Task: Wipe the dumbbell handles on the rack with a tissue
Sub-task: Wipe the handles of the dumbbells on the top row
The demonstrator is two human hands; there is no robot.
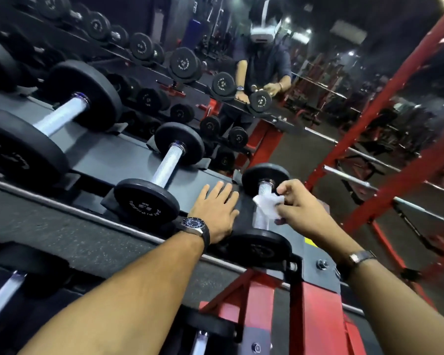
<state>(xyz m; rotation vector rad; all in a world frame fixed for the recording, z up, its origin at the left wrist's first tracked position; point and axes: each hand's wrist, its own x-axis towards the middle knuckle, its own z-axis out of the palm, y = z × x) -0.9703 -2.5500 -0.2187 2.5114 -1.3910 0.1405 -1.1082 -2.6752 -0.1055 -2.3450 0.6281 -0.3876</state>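
here the tissue (268, 204), white and crumpled, is pressed against the chrome handle (263, 201) of the smallest dumbbell (264, 211) at the right end of the rack (92, 155), pinched in the right hand (297, 203), whose fingers are closed around it. the handle looks knurled and bright, set between two black plates. the left hand (215, 211) lies flat and open on the rack shelf just beside that dumbbell, holding nothing. the risk, as i judge it, is that the thin tissue tears or snags on the knurling and leaves shreds, or that a hard rub rolls this light dumbbell in its cradle. two larger dumbbells (162, 170) sit further left, their handles bare.
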